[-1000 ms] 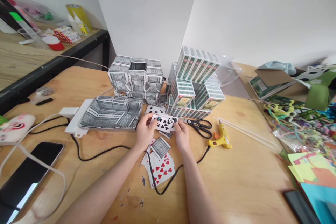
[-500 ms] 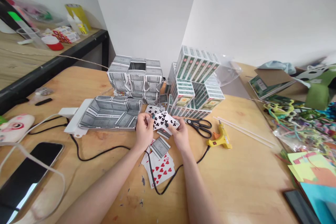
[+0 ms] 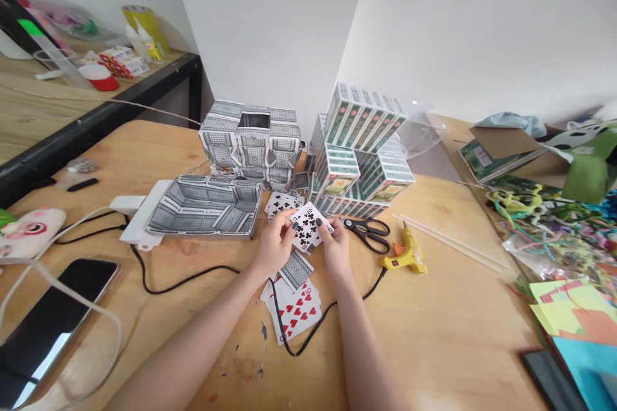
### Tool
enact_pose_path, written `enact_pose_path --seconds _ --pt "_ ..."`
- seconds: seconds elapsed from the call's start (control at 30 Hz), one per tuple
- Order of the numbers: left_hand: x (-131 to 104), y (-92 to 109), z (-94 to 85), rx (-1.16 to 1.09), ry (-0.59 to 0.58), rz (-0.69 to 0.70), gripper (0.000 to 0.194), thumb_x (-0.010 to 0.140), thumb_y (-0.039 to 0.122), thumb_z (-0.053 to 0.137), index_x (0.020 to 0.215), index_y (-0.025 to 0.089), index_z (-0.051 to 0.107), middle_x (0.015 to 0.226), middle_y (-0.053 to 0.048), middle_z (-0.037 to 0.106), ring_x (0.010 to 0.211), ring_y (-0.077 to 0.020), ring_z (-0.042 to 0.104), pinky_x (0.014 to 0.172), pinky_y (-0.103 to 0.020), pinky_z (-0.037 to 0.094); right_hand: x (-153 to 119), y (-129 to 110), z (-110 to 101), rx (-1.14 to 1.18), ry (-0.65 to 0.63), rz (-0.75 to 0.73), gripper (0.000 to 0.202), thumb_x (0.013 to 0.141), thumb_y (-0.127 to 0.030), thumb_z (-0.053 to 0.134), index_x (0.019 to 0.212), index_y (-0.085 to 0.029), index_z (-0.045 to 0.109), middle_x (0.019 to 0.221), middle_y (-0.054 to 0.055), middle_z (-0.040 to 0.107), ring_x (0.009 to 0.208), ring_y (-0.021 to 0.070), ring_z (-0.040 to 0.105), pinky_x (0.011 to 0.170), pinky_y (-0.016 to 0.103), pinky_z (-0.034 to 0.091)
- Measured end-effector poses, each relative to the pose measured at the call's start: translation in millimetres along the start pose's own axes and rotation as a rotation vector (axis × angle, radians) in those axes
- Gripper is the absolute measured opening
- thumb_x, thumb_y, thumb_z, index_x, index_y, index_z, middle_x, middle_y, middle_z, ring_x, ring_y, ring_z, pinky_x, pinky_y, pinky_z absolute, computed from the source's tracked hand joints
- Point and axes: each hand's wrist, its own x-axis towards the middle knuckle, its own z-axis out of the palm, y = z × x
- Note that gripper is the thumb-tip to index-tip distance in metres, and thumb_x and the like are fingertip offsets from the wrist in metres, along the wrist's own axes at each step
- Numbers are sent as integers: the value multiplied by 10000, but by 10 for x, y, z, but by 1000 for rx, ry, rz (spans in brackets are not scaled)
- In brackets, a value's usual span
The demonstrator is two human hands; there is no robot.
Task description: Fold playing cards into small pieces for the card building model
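Between my two hands are a few playing cards (image 3: 307,225), the ten of clubs on top. My left hand (image 3: 277,241) pinches their left edge, and my right hand (image 3: 334,243) grips them from the right, thumb on the face. Under them on the table lie a face-down card (image 3: 295,271) and several face-up heart cards (image 3: 299,311). More black-suited cards (image 3: 281,201) lie just behind my left hand. To the left is an open tray made of cards (image 3: 205,205); behind it stands a larger block built of cards (image 3: 250,141).
Stacked card boxes (image 3: 361,148) rise at the back. Black scissors (image 3: 369,233) and a yellow glue gun (image 3: 407,253) lie right of my hands; its black cord loops over the heart cards. A phone (image 3: 53,327), a power strip (image 3: 149,215) and coloured paper (image 3: 573,314) flank the table.
The held cards have been drawn together and turned more upright, so the ten of clubs now shows whole. My left hand has moved right, closer to my right hand.
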Motion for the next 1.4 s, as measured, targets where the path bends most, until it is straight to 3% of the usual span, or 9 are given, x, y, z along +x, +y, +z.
enact_pose_path --seconds 0.1,0.23,0.37,0.6,0.77,1.07,1.4 --pt "-10 23 -2 47 -11 1 287 777 200 472 1061 198 514 706 5 571 628 -136 534 614 -255 431 -4 -21 3 26 -21 42 259 681 -396 642 678 -192 482 584 -53 518 504 91 458 504 214 390" --pt "19 44 -28 105 51 37 95 791 242 479 780 194 561 755 -19 584 701 -149 540 646 -263 426 -17 -52 21 2 -32 65 254 688 -393 641 648 -182 505 560 -49 517 490 85 437 473 205 364" --pt "43 34 -43 110 142 1 195 793 294 492 632 190 522 666 -11 557 664 -145 520 624 -257 415 -18 -64 42 -30 -4 52 239 680 -386 649 650 -171 549 563 -39 547 512 94 469 506 218 403" --pt "35 35 -34 87 153 -31 183 768 281 521 612 190 497 634 7 542 648 -138 519 641 -252 420 -1 -31 39 -10 -26 27 211 687 -370 640 727 -171 585 658 -1 634 582 138 557 568 265 463" --pt "48 14 -22 -25 130 -74 134 769 277 527 819 184 607 777 -22 636 698 -152 573 639 -253 443 10 -21 2 -7 -60 20 160 701 -332 627 745 -180 604 667 -6 640 592 144 572 571 268 460" --pt "78 16 -26 -51 129 -170 184 736 313 564 632 163 589 604 9 606 559 -119 534 549 -223 415 4 -28 -23 -26 -86 39 195 733 -345 603 816 -169 608 725 14 656 615 145 576 596 270 461" --pt "62 23 -30 -32 134 -201 213 750 330 553 637 151 579 589 10 588 549 -104 509 552 -206 396 4 -28 -17 39 -176 63 322 702 -368 652 963 -200 567 769 19 691 658 167 635 626 285 511"
